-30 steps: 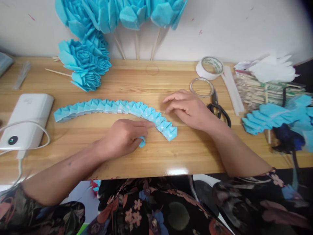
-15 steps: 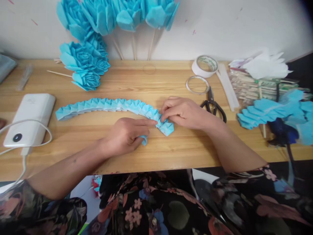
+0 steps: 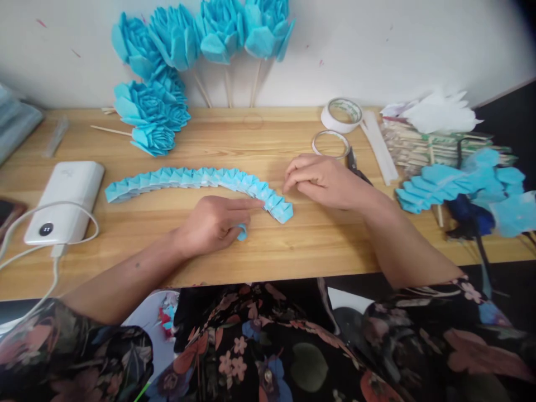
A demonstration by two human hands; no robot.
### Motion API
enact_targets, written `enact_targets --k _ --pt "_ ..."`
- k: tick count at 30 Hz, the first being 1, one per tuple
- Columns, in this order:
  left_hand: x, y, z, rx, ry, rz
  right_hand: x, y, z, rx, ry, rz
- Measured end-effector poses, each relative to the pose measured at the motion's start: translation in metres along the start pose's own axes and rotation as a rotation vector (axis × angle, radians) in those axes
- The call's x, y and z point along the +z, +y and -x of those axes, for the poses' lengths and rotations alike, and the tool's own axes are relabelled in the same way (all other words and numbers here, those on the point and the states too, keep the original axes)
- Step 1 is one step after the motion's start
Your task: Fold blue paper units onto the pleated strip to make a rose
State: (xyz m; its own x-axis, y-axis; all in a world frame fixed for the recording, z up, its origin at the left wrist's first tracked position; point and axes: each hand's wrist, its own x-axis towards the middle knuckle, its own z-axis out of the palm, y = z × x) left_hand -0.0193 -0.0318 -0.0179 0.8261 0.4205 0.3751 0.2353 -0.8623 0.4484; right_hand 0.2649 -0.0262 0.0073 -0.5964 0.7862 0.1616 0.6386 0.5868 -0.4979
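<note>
A curved strip of overlapping folded blue crepe-paper petals (image 3: 201, 177) lies on the table. My left hand (image 3: 213, 224) rests in front of it, its stretched index finger pressing near the strip's right end. The other fingers of that hand are curled round a small blue paper piece (image 3: 242, 232), mostly hidden. My right hand (image 3: 322, 181) hovers just right of the strip, apart from it, thumb and fingers bent together. Whether anything sits between those fingertips cannot be seen.
Blue paper roses (image 3: 176, 39) on sticks stand at the back. A tape roll (image 3: 341, 114), a thinner ring (image 3: 330, 144) and partly covered scissors (image 3: 355, 164) lie behind my right hand. More folded blue paper (image 3: 435, 184) is at right; a white power bank (image 3: 65, 204) with cable at left.
My right hand has come off the strip's right end and moved slightly up and to the right. My left hand keeps its finger on the strip. The whole view has shifted a little.
</note>
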Motion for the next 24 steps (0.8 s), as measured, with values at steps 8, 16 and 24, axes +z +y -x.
enact_targets --k 8,16,24 --pt "-0.001 0.011 -0.001 0.068 0.022 0.055 0.005 -0.021 0.017 -0.013 -0.021 0.015" --pt "0.017 0.017 -0.007 -0.002 -0.115 0.005 0.025 -0.019 0.021 0.029 0.019 -0.015" --pt "0.017 0.018 -0.009 -0.038 -0.153 -0.033 0.021 -0.010 0.029 0.122 0.025 0.060"
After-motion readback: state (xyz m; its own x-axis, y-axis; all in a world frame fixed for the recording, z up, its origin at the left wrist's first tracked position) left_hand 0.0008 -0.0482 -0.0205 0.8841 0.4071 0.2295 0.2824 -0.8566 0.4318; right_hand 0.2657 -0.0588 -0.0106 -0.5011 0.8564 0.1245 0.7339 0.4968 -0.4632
